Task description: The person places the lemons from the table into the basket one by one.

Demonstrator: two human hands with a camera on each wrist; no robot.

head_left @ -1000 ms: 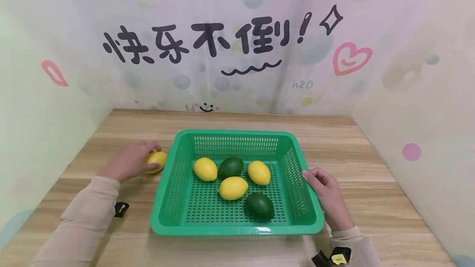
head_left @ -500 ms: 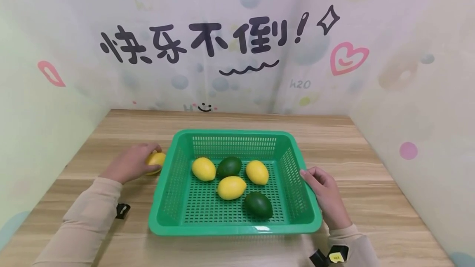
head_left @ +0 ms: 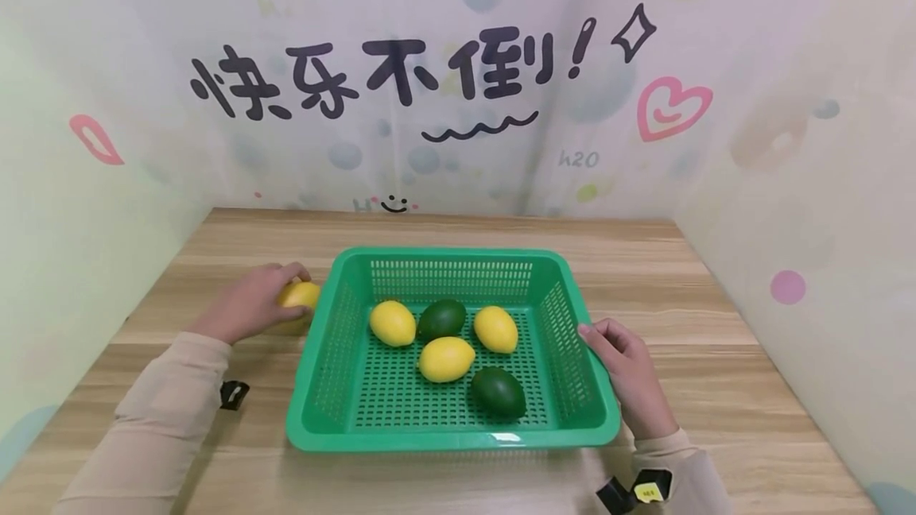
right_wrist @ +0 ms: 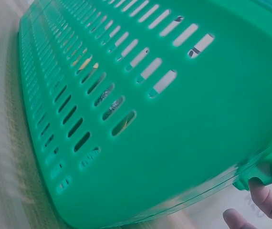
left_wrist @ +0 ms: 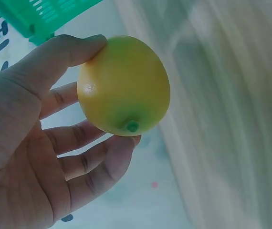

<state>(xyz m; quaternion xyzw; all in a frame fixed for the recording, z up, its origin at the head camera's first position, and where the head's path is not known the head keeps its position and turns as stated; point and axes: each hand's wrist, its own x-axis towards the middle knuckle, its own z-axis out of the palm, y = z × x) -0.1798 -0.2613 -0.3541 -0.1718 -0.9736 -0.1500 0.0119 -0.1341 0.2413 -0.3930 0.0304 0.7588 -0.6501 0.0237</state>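
My left hand (head_left: 252,304) grips a yellow lemon (left_wrist: 126,88) between thumb and fingers, just outside the left wall of a green plastic basket (head_left: 451,442). In the left wrist view the lemon's small green stem end faces the camera. My right hand (head_left: 630,368) holds the basket's right rim, thumb on top; in the right wrist view its fingertips (right_wrist: 265,198) reach up under that rim. Inside the basket lie three more lemons (head_left: 447,360) and two dark green avocado-like fruits (head_left: 498,393), resting on the slotted bottom.
The basket stands on a wood-grain table (head_left: 716,388). Behind it hangs a pale printed cloth (head_left: 458,173) with black lettering, and pale walls close in both sides. Black straps (head_left: 633,491) with a small device sit at my wrists.
My left hand has lifted the lemon slightly beside the basket's left rim. The right hand stays on the right rim, and the fruits inside the basket lie as before.
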